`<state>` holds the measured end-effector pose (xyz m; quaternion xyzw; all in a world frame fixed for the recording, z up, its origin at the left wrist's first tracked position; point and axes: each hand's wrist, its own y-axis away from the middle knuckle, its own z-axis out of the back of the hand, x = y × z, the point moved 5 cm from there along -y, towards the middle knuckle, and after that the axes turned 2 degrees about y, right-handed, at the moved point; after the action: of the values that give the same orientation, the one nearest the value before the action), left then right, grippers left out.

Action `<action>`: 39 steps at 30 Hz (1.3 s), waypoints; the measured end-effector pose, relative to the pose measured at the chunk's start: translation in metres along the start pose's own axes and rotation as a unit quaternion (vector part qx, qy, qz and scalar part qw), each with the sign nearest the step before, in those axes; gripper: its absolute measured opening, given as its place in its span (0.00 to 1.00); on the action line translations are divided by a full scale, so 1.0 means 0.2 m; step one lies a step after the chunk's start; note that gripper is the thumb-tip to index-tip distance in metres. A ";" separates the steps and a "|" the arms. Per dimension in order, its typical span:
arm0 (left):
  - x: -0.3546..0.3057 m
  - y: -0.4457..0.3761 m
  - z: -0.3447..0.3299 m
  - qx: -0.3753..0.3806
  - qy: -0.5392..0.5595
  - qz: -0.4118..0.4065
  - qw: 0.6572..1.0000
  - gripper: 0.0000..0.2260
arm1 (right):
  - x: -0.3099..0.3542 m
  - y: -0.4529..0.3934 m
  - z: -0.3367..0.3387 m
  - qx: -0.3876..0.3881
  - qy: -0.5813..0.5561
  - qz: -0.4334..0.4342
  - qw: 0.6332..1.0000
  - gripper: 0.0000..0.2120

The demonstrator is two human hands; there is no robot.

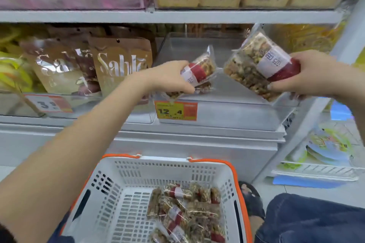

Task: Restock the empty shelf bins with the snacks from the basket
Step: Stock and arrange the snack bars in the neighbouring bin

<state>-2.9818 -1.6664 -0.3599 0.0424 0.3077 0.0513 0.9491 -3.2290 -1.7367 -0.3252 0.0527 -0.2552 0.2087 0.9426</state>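
Head view — "Sahla" pouches (120, 65), tag "12.4" (175, 111), hands gripping nut packs.

Basket (158, 165) of snack packs (185, 213) sits below the shelf bin (227, 92).

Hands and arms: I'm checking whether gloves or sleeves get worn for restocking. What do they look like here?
Both the left hand and right hand are bare: no gloves, rings, watch or bands visible. Both forearms are uncovered as far as the frame shows.
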 end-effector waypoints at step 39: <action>0.19 -0.36 -0.36 0.249 -0.302 0.017 0.920 0.28 | -0.25 -0.85 -0.54 0.108 0.116 0.074 0.985 0.31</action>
<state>-2.9888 -1.7292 -0.4471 0.2955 0.0081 -0.0264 0.9549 -3.1475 -1.8865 -0.4420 0.1104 -0.1238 0.3090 0.9365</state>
